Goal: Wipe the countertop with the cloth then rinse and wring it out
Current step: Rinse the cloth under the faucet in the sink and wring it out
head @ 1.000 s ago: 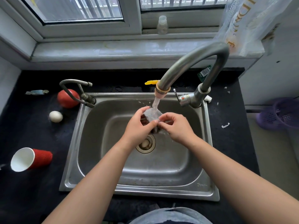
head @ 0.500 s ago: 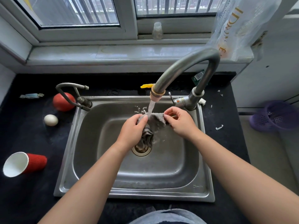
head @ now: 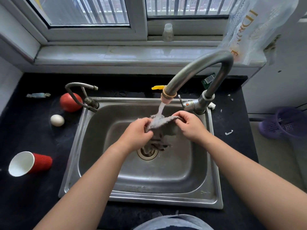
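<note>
Now that our left hand [head: 137, 131] and right hand [head: 191, 125] pinch the cloth [head: 159, 122], no longer bunched, stretched under the tap [head: 168, 97], we judge rinsing underway, wringing ahead.

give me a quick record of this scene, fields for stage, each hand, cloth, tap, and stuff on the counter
stage: rinsing; wringing not yet done
left hand: grips one end of the cloth
right hand: grips the other end
cloth: stretched between both hands, lower part hanging toward the drain
tap: running, water landing on the cloth
countertop, left of sink: red cup on its side, egg
</note>
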A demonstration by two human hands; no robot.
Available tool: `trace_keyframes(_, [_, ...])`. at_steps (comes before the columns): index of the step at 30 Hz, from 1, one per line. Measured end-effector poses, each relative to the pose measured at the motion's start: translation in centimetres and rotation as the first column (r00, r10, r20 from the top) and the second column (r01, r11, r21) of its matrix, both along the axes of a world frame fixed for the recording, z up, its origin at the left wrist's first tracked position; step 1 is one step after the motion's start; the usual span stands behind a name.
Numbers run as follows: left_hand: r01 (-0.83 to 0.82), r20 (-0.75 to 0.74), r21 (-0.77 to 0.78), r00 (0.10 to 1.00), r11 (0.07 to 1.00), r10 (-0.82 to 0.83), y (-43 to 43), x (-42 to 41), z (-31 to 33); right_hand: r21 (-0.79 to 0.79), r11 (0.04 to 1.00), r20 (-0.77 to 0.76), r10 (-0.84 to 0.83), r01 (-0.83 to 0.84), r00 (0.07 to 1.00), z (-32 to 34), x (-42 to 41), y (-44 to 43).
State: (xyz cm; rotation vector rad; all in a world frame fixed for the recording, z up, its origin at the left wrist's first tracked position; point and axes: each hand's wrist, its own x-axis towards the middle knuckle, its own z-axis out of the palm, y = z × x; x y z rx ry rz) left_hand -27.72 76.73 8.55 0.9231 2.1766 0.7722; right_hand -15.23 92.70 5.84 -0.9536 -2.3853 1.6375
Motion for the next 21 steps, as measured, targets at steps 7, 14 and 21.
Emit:
trace_keyframes(7, [-0.279, 0.211, 0.204, 0.949, 0.938, 0.236, -0.8, 0.6, -0.8, -0.115, 0.989, -0.103, -0.107, 0.095, 0.989, 0.8, 0.0, -1.1])
trace_keyframes(14, [-0.935, 0.583, -0.032, 0.271, 0.354, 0.766, 3.1, 3.8, -3.5, -0.058, 0.987, -0.199, -0.161, 0.152, 0.967, 1.4, -2.9, -7.8])
trace_keyframes(21, [-0.845, 0.523, -0.192, 0.342, 0.499, 0.781, 3.5, 4.8, -3.7, 0.004, 0.992, 0.045, -0.126, 0.126, 0.991, -0.1, -3.2, -7.0])
